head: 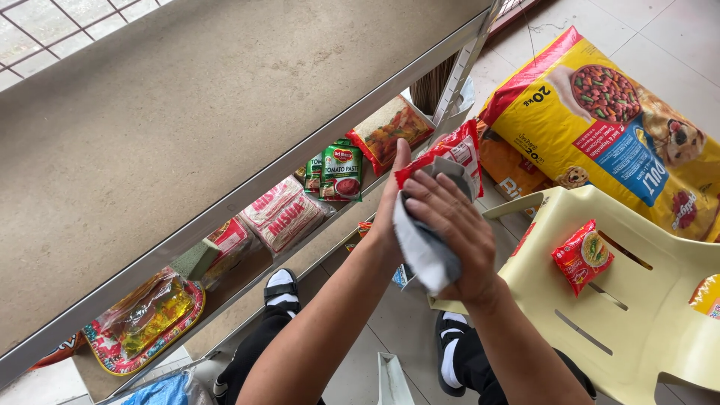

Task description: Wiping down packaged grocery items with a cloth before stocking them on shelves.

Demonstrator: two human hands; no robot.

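Right now both hands meet in front of the shelf edge, with a red-and-white packet between them. The left hand [391, 196] stands upright behind the red packet [456, 154], fingers straight and pointing up, palm pressed against its back. The right hand [450, 229] lies over the front, fingers spread and curled onto a grey-white cloth [421, 247] that it presses flat against the packet's lower part. So the packet is sandwiched: left palm behind, cloth and right fingers in front, only its crinkled red top showing above the fingertips. The cloth looks soft and folded, hanging in a loose fold below the right palm.

Just beyond the left hand's fingertips a metal shelf [247, 191] runs with a pale, matte top board and a thin steel rim. On the lower tier, left of the hands, lie glossy green sachets [341, 171], a clear bag of pale noodles [283, 212] and an orange-patterned flat packet [390, 129]. Further left sits a shiny foil tray wrap [146, 319].

To the right of the right hand stands a pale yellow plastic chair [637, 315], smooth and slotted, with a small red noodle pack [583, 255] lying on its seat. Beyond it a large yellow pet food sack [607, 120] lies on the tiled floor.
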